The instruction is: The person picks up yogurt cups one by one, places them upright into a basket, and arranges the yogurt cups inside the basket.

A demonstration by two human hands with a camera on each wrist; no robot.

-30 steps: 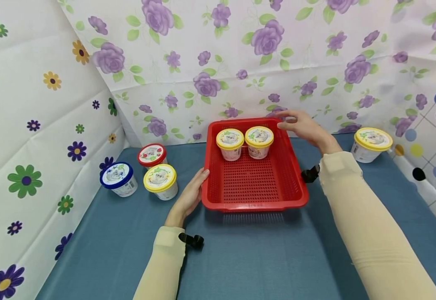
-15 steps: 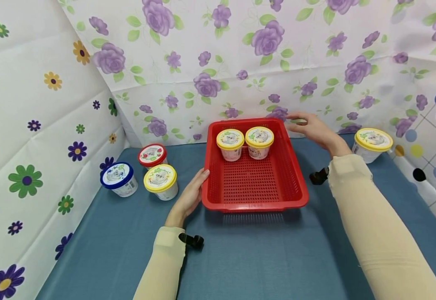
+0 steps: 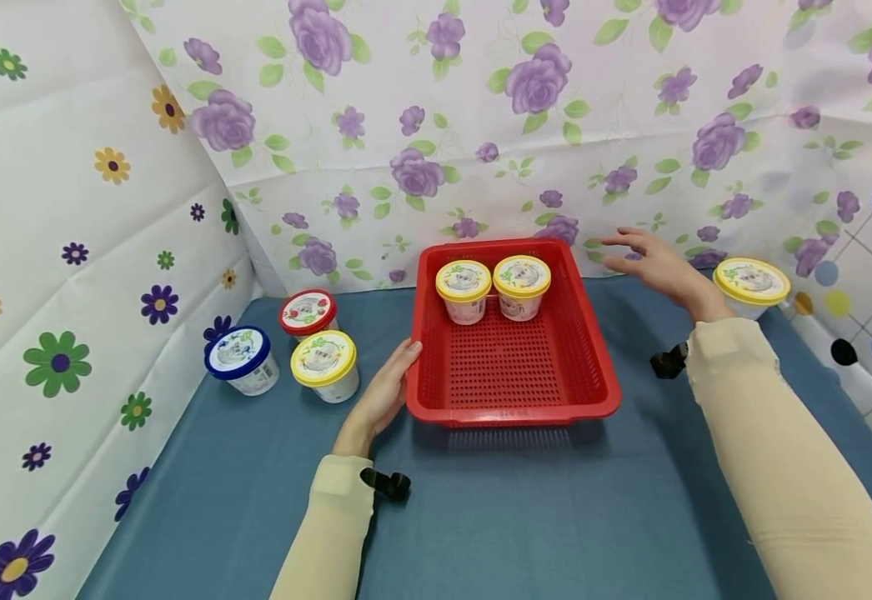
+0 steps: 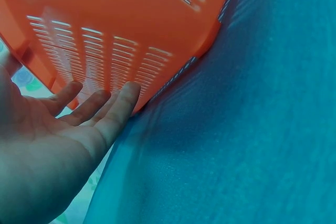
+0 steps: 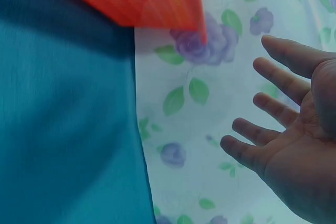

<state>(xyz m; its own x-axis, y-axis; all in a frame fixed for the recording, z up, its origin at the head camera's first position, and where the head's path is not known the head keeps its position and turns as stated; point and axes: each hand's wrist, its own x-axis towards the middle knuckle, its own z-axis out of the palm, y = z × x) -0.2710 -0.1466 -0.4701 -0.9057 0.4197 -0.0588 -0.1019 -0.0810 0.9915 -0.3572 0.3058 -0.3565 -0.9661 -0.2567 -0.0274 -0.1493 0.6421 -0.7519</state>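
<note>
A red plastic basket (image 3: 511, 415) with a perforated floor and walls stands mid-table in the head view. Two yellow-lidded tubs, a left one (image 3: 463, 283) and a right one (image 3: 522, 279), sit side by side at its far end. My left hand (image 3: 382, 392) holds the basket's left side. In the left wrist view the fingers (image 4: 123, 109) lie against the slotted outer wall, with the thumb up at the rim. My right hand (image 3: 661, 267) hangs right of the basket, fingers spread and apart from it. Another yellow-lidded tub (image 3: 753, 282) stands beyond that wrist, partly hidden.
Left of the basket stand a blue-lidded tub (image 3: 241, 358), a red-lidded tub (image 3: 308, 312) and a yellow-lidded tub (image 3: 325, 362), close together. A flowered sheet (image 3: 376, 108) hangs behind the blue table (image 3: 511, 517). Patterned sheets also border both sides.
My right hand has moved away from the basket's far right corner, rightward toward the yellow-lidded tub. The left hand stays on the basket, which has not moved on the table.
</note>
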